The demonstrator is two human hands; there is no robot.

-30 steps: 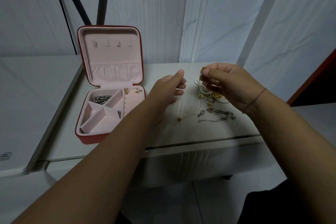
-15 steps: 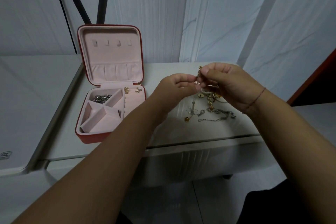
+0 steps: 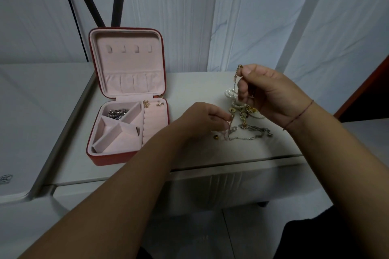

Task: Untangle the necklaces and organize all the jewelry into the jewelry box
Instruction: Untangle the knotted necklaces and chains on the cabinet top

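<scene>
Head view, gold chain [image 3: 234,79] stretched between left hand [image 3: 202,118], right hand [image 3: 271,92]

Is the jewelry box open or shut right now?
Open. The lid of the jewelry box stands upright behind the base, pink lining exposed; a silver chain lies in one rear compartment.

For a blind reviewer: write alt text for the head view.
Two hands work a tangle of necklaces on a white table: the right hand holds up a gold chain by its end, the left hand pinches a thin strand beside it. At left, an open red jewelry box holds a silver chain and two earrings.
</scene>
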